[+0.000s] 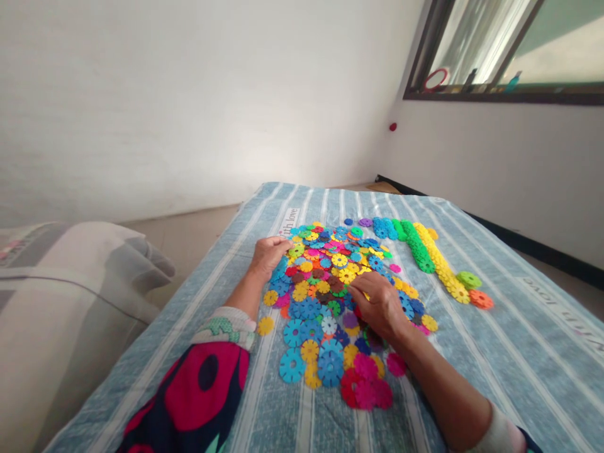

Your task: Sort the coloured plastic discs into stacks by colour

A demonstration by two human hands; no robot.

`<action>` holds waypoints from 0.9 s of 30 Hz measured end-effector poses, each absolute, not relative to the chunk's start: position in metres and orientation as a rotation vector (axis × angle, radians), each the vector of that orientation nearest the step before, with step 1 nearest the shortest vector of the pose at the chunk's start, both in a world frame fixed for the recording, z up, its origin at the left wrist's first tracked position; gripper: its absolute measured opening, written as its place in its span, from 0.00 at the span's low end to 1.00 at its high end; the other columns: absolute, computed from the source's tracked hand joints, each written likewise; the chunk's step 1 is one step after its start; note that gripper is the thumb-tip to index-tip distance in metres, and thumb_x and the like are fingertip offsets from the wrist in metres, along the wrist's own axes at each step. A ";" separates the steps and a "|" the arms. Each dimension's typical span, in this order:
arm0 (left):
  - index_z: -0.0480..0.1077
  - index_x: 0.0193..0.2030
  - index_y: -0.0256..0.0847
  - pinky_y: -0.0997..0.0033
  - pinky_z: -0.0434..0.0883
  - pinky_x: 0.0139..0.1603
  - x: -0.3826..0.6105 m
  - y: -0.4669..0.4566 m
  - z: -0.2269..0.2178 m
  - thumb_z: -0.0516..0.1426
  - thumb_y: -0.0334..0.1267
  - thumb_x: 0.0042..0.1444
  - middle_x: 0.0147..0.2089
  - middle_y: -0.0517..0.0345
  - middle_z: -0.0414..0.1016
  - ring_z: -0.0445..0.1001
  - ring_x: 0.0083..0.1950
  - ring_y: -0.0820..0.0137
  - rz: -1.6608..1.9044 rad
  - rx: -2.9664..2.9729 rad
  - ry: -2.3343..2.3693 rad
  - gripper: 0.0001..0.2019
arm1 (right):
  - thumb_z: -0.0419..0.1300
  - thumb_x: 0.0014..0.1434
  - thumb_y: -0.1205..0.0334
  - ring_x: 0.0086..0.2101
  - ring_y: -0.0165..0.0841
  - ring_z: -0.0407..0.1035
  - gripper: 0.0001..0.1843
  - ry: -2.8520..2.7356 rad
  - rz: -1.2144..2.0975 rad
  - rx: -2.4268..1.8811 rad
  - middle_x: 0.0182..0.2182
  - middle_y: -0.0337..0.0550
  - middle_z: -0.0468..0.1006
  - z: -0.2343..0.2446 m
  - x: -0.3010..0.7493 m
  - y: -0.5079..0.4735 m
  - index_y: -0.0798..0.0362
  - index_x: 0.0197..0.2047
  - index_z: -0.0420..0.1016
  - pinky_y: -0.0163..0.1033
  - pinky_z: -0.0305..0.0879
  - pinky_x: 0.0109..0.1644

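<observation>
A wide heap of colourful notched plastic flower discs (309,308) lies on a striped cloth. At the heap's far left edge is my left hand (270,258), its thumb and fingers pinched together beside a lime-green disc (296,250). Whatever sits in that pinch is too small to make out. My right hand (381,303) reaches over the heap's right side with its fingers bent and drawn together. Its fingertips are down among brown and yellow discs (346,275), and the palm hides any disc they grip.
Right of the heap, discs lie in colour rows: a green row (418,246), a yellow row (438,264) and blue discs (384,228). Single lime and orange discs (481,299) end the rows. A cloth-covered object (85,283) stands left, a window (509,50) at right.
</observation>
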State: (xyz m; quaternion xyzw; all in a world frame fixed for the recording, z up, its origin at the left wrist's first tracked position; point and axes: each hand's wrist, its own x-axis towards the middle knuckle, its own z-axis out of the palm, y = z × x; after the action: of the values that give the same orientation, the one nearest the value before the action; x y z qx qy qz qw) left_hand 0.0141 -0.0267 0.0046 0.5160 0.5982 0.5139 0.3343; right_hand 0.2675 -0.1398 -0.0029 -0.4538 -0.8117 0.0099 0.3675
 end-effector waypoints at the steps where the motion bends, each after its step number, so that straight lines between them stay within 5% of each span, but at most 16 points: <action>1: 0.78 0.25 0.37 0.69 0.66 0.33 0.014 -0.026 0.004 0.65 0.53 0.35 0.22 0.56 0.76 0.71 0.29 0.68 1.345 1.348 1.558 0.19 | 0.55 0.66 0.65 0.34 0.35 0.69 0.15 -2.089 0.005 -1.180 0.27 0.44 0.76 -0.004 0.269 -0.138 0.53 0.27 0.74 0.38 0.60 0.41; 7: 0.79 0.25 0.37 0.69 0.66 0.32 0.014 -0.026 0.003 0.66 0.53 0.33 0.22 0.56 0.76 0.71 0.28 0.69 1.360 1.337 1.541 0.19 | 0.54 0.67 0.63 0.34 0.35 0.67 0.16 -2.238 -0.063 -1.089 0.28 0.45 0.75 -0.006 0.258 -0.143 0.53 0.28 0.75 0.39 0.60 0.41; 17: 0.79 0.25 0.37 0.70 0.65 0.31 0.014 -0.024 0.002 0.66 0.53 0.34 0.22 0.56 0.76 0.70 0.28 0.69 1.360 1.333 1.548 0.19 | 0.58 0.62 0.66 0.41 0.35 0.72 0.10 -2.114 0.337 -0.998 0.38 0.46 0.79 -0.001 0.252 -0.149 0.53 0.29 0.77 0.40 0.67 0.47; 27: 0.79 0.25 0.38 0.70 0.67 0.33 0.015 -0.024 0.001 0.66 0.54 0.33 0.23 0.55 0.78 0.71 0.28 0.69 1.371 1.336 1.536 0.19 | 0.61 0.61 0.64 0.50 0.42 0.67 0.07 -2.279 0.154 -1.191 0.45 0.50 0.76 -0.008 0.252 -0.149 0.52 0.32 0.78 0.48 0.65 0.55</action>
State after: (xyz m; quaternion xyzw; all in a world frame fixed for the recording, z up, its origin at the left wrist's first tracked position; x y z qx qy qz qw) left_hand 0.0145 -0.0237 0.0009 0.5126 0.5892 0.5260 0.3369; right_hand 0.2522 -0.1488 -0.0081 -0.4441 -0.8495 0.0574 0.2791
